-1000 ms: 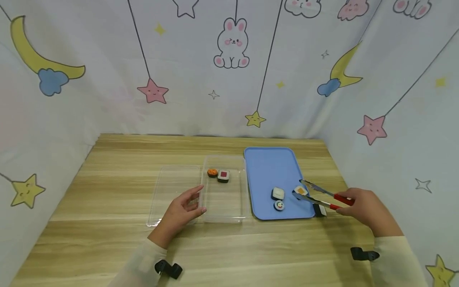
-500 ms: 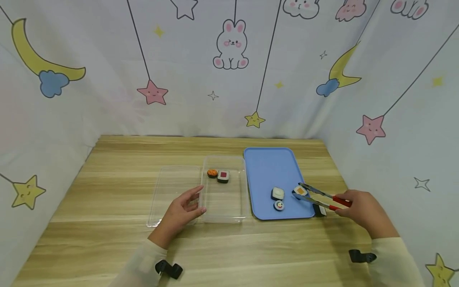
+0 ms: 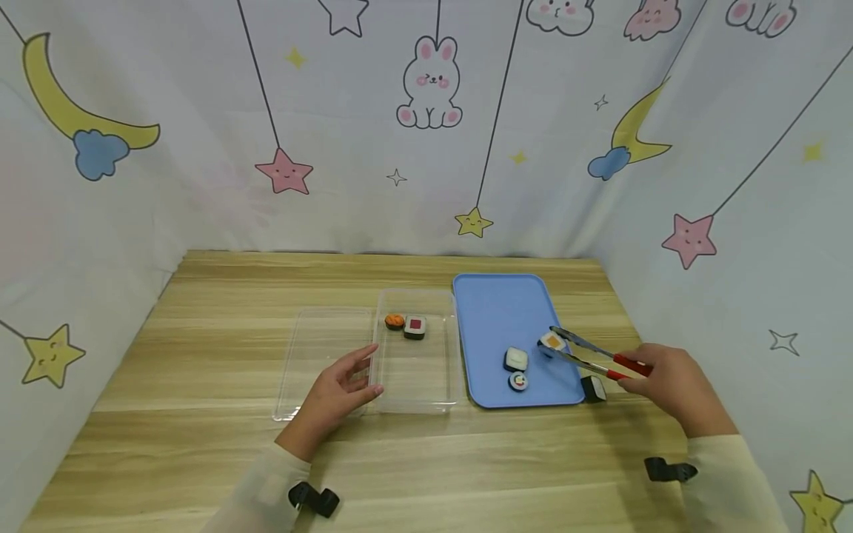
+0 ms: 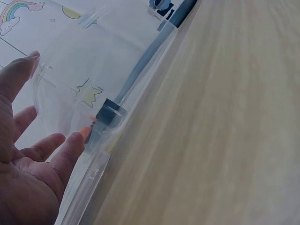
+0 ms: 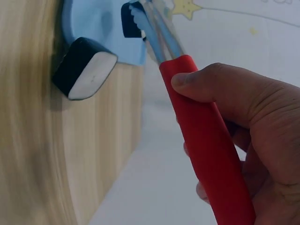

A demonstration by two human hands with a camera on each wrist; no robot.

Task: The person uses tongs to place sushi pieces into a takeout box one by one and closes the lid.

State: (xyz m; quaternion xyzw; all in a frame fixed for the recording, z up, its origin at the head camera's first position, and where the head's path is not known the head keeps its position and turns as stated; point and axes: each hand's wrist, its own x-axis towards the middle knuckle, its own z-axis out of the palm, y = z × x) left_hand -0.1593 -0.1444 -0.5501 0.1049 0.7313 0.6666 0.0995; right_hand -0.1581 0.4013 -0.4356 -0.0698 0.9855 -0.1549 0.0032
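In the head view the right hand [image 3: 683, 389] grips red-handled metal tongs [image 3: 589, 364], whose tips are around a sushi piece with an orange centre [image 3: 552, 341] over the blue tray [image 3: 493, 296]. The right wrist view shows thumb and fingers round the red handle [image 5: 206, 140]. At the clear container's [image 3: 416, 377] left side, the left hand [image 3: 329, 396] touches the wall with spread, relaxed fingers. Inside that container are an orange-topped piece [image 3: 395, 322] and a white one with a red centre [image 3: 415, 327]. A white-topped piece [image 3: 516, 359] and a small round roll [image 3: 518, 381] lie on the tray.
A clear lid [image 3: 320, 355] lies left of the container, partly behind the left hand. A black-and-white sushi piece [image 3: 593, 389] sits against the tray's lower right corner. A patterned curtain [image 3: 360, 215] stands behind the wooden table [image 3: 426, 474].
The tongs have closed in around the orange-centred piece, and it has shifted slightly up and left with them. The left hand has stayed in place.
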